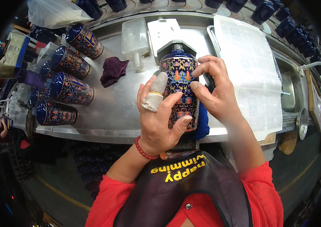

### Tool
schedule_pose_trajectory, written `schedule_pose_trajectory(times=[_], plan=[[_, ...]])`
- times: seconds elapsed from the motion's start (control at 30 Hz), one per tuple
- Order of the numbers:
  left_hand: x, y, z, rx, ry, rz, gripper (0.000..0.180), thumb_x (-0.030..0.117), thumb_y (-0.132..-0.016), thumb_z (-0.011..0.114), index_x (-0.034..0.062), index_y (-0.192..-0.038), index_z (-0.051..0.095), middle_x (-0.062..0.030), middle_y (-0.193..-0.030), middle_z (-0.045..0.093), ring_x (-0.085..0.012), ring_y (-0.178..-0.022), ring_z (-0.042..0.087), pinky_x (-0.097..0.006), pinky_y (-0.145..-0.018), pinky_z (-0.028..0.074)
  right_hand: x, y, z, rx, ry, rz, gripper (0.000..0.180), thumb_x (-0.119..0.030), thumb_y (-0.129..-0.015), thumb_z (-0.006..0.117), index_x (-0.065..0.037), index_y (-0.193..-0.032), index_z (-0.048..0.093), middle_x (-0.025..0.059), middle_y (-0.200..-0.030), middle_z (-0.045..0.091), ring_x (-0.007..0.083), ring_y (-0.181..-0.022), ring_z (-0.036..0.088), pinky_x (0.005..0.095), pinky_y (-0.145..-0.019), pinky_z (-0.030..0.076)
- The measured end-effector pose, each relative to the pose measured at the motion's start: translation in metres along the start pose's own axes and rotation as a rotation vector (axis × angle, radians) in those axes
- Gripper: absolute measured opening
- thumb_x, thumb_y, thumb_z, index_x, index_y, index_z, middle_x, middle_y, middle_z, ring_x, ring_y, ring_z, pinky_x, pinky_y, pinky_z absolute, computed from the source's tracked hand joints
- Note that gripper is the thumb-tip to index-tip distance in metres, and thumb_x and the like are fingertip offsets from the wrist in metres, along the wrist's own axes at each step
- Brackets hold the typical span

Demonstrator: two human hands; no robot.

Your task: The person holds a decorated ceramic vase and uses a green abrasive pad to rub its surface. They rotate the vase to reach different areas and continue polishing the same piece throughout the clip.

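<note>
A dark blue glass bottle (181,89) with a dense floral pattern in orange, gold and light blue lies face up in front of me, its neck pointing away. My left hand (158,117) rests on its lower left side with fingers apart; a grey finger cot (159,85) with a yellow band covers one finger. Along the upper right edge of the bottle, the thumb and curled fingers of my right hand (215,87) press close together against the pattern. A blue cloth (203,123) sits beside the bottle's near end. Behind the neck is an angular grey support (189,48).
Several patterned blue bottles (71,89) stand at the left of the metal table (103,108). A purple cloth (114,72) and a clear plastic container (134,39) lie between. White printed sheets (249,75) cover the right side, beside a sink (289,90). More bottles (262,13) line the far conveyor.
</note>
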State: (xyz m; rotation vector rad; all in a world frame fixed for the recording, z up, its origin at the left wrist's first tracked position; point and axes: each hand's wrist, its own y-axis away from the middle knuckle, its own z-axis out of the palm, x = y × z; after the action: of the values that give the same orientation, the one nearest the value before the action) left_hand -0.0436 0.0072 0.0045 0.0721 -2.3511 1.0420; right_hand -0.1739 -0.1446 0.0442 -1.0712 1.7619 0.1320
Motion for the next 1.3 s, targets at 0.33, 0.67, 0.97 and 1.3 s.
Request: schedule_pose_trajectory(times=[0.33,0.67,0.97,1.3], plan=[[-0.008,0.002,0.0,0.02,0.057,-0.023,0.053,0.047,-0.096,0.07,0.0043,-0.127,0.066,-0.0294,-0.137,0.059,-0.0511,-0.136,0.046,-0.061,-0.118,0.025,0.002,-0.007,0.009,0.016,0.032,0.041,0.027,-0.011,-0.082,0.073,-0.006,-0.105,0.059,0.0134,-0.125,0.053,0.0265,-0.123,0.052,0.038,-0.108,0.04],[-0.01,0.003,0.001,0.023,0.076,-0.029,0.051,0.045,-0.096,0.07,0.0052,-0.128,0.066,-0.0287,-0.136,0.06,-0.0505,-0.136,0.047,-0.061,-0.119,0.024,0.002,-0.009,0.009,0.027,0.078,0.029,0.029,-0.013,-0.081,0.073,-0.006,-0.105,0.059,0.0139,-0.124,0.053,0.0272,-0.122,0.054,0.0383,-0.108,0.041],[-0.011,0.0,-0.001,0.032,0.074,-0.005,0.048,0.044,-0.096,0.07,0.0063,-0.125,0.069,-0.0284,-0.135,0.06,-0.0504,-0.135,0.047,-0.061,-0.119,0.025,0.002,-0.005,0.006,0.01,0.078,0.027,0.031,-0.014,-0.081,0.073,-0.005,-0.108,0.06,0.0145,-0.125,0.054,0.0276,-0.123,0.054,0.0383,-0.107,0.042],[-0.007,-0.003,0.001,0.012,0.044,0.006,0.047,0.047,-0.096,0.068,0.008,-0.122,0.073,-0.029,-0.136,0.06,-0.0507,-0.135,0.046,-0.063,-0.118,0.024,0.003,-0.008,0.01,0.027,0.077,0.023,0.031,-0.012,-0.08,0.073,-0.004,-0.107,0.059,0.014,-0.123,0.054,0.0273,-0.12,0.054,0.0383,-0.107,0.042]])
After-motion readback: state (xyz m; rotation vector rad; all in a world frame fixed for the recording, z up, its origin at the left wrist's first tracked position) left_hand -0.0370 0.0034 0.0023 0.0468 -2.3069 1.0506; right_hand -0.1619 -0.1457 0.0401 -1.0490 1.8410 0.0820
